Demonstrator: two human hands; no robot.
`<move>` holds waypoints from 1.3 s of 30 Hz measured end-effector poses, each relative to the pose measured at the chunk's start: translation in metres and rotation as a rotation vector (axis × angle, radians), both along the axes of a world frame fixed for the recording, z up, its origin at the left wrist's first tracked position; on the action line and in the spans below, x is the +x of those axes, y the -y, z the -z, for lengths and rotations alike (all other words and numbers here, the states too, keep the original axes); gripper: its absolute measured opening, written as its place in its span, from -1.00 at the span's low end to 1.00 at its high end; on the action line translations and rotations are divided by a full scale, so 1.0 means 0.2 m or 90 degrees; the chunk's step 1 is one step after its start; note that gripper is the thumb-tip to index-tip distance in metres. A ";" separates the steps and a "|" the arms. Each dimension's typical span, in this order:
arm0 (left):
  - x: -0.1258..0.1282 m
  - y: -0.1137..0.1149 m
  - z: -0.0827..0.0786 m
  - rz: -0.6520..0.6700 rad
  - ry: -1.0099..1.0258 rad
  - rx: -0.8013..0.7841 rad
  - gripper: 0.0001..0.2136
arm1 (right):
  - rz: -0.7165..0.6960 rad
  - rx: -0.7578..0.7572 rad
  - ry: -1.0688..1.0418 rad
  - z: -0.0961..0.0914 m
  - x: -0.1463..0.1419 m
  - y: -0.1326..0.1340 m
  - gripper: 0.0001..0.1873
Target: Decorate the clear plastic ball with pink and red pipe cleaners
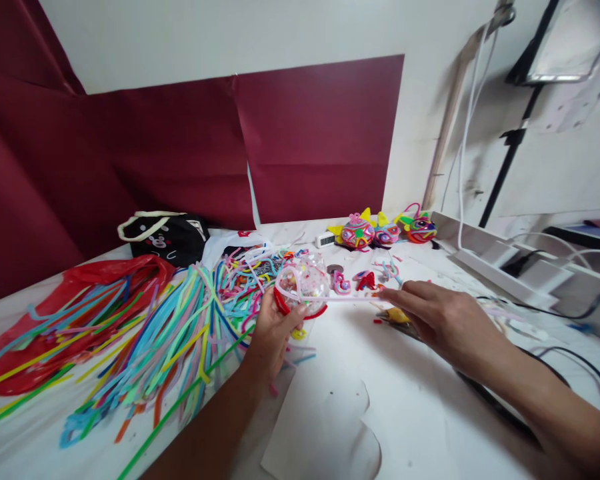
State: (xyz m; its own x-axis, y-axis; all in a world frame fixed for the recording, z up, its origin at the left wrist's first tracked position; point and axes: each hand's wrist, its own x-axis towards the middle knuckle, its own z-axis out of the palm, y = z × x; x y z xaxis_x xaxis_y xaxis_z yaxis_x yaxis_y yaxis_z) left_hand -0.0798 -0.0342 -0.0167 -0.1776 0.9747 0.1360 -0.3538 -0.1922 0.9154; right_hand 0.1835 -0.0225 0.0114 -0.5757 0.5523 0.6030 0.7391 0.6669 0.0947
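Observation:
My left hand (271, 331) holds a clear plastic ball (303, 285) with coloured bits inside and a red strip around its lower edge. A pale pink strip (350, 299) runs from the ball to the right, and my right hand (437, 316) pinches its far end. Under my right hand lies a small yellow-tipped tool (397, 315), partly hidden. Both hands hover just above the white table (405, 400).
A big heap of long coloured strips (170, 333) covers the left, over a red plastic bag (85, 283). A black bear-face bag (167, 238) sits behind. Three finished decorated balls (385, 232) stand at the back. Power strips and cables (520, 273) lie right. White paper (325, 433) lies near.

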 end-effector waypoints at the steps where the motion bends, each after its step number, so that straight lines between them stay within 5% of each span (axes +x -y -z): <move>1: 0.00 0.00 0.00 -0.003 -0.004 0.000 -0.49 | -0.001 0.001 0.000 0.00 0.00 0.00 -0.67; 39: -0.01 -0.02 0.02 -0.006 0.007 -0.027 -0.59 | 0.013 -0.007 0.053 0.05 -0.03 0.01 -0.66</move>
